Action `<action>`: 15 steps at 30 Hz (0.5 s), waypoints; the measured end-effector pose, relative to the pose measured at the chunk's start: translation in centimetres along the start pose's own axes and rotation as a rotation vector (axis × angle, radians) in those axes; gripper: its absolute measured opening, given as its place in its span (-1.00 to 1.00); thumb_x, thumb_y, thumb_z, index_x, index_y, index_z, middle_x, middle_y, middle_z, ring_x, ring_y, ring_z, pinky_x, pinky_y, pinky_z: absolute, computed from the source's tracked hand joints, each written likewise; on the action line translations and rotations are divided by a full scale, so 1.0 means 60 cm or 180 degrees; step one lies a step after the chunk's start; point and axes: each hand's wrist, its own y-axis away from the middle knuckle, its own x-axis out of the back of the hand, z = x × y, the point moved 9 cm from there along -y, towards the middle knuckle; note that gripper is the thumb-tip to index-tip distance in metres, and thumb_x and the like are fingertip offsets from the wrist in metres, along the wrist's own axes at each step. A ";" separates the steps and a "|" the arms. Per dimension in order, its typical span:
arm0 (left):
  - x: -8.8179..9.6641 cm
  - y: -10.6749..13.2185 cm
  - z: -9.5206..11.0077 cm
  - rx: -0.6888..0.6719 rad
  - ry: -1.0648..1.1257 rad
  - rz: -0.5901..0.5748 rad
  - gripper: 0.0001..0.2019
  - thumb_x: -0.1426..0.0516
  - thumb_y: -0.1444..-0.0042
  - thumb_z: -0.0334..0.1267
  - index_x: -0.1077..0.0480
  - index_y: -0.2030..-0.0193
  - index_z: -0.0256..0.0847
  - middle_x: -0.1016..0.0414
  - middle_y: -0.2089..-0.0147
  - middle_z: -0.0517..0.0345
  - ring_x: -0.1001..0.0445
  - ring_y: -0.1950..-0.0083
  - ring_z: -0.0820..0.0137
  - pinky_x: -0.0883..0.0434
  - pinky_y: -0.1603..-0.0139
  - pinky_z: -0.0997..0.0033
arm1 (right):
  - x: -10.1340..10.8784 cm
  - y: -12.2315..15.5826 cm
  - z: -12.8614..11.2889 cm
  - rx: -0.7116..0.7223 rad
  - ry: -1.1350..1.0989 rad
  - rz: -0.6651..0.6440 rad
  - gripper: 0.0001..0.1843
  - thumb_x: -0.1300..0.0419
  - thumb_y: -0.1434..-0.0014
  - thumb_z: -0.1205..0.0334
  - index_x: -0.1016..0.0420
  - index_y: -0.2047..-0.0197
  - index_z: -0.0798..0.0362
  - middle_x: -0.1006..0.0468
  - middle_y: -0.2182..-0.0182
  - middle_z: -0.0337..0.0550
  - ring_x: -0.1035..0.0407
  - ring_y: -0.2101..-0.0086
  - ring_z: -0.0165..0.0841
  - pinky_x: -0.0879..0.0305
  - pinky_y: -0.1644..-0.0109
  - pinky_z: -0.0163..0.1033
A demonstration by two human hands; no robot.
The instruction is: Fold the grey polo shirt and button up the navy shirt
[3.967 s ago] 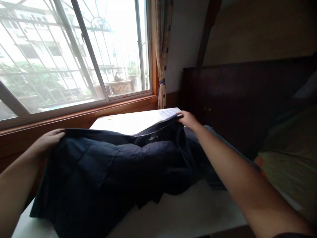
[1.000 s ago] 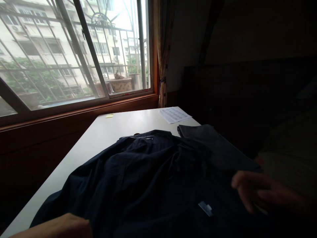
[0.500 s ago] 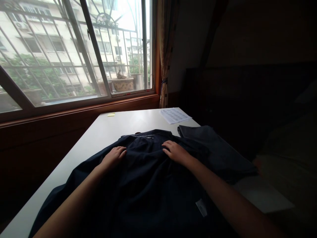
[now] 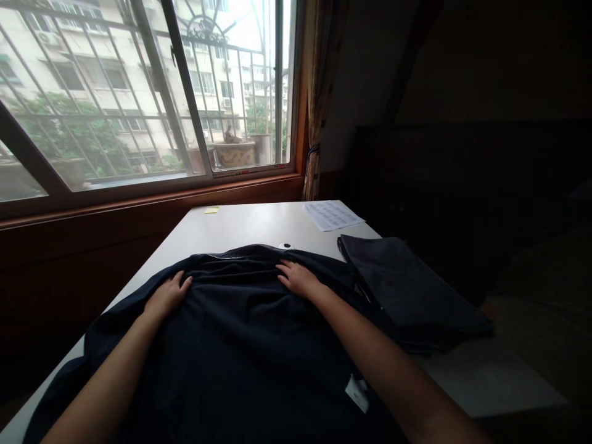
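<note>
A dark navy garment (image 4: 240, 345) lies spread and wrinkled over the table, its collar end toward the far side. My left hand (image 4: 169, 296) rests on its upper left part, fingers stretched out and slightly apart. On the upper right part lies my right hand (image 4: 298, 279), palm down with its fingers spread. A white label (image 4: 357, 393) shows on the cloth below my right forearm. Beside the garment, on the right, is a flat pile of dark grey cloth (image 4: 407, 280), touched by neither hand.
The white table (image 4: 180, 237) carries printed sheets (image 4: 333, 214) and a yellow note (image 4: 211, 209) at its far edge. A white ring with a dark centre (image 4: 287, 246) shows just past the garment. Beyond stand a barred window (image 4: 231, 123) and a tied curtain (image 4: 314, 148). The right side is very dark.
Both hands have moved left with the garment's upper part, my left hand farther, so they are wider apart. The collar area is now more bunched and the white ring is uncovered.
</note>
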 end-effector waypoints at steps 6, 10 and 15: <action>0.033 0.019 0.019 -0.0266 -0.0228 -0.0031 -0.34 0.16 -0.25 0.21 -0.21 -0.35 -0.08 -0.30 -0.32 -0.12 -0.41 -0.19 -0.05 -0.38 -0.08 0.05 | 0.043 -0.006 -0.052 0.0334 -0.0022 0.0220 -0.67 -0.03 -0.34 0.21 -0.51 -0.08 -0.04 -0.55 -0.02 -0.11 -0.35 -0.05 -0.22 -0.25 -0.19 -0.17; 0.119 0.071 0.046 -0.0639 -0.0400 0.0622 -0.47 0.16 -0.28 0.12 -0.39 -0.16 -0.06 -0.45 -0.18 0.02 -0.44 -0.12 0.06 -0.40 -0.01 0.16 | 0.113 0.029 -0.002 -0.0072 0.0293 0.0689 -0.68 -0.06 -0.31 0.23 -0.47 -0.08 0.01 -0.50 0.01 0.01 -0.28 -0.06 -0.10 -0.23 -0.17 -0.05; 0.184 0.086 -0.086 0.0029 -0.0344 0.0827 -0.39 0.12 -0.23 0.17 -0.35 -0.18 -0.22 -0.39 -0.22 -0.16 -0.36 -0.16 -0.13 -0.39 0.02 0.00 | 0.140 0.097 0.080 -0.0650 0.0765 0.0579 -0.66 -0.25 -0.18 0.08 -0.41 0.01 0.01 -0.44 0.06 -0.02 -0.37 0.09 -0.15 -0.32 0.09 -0.17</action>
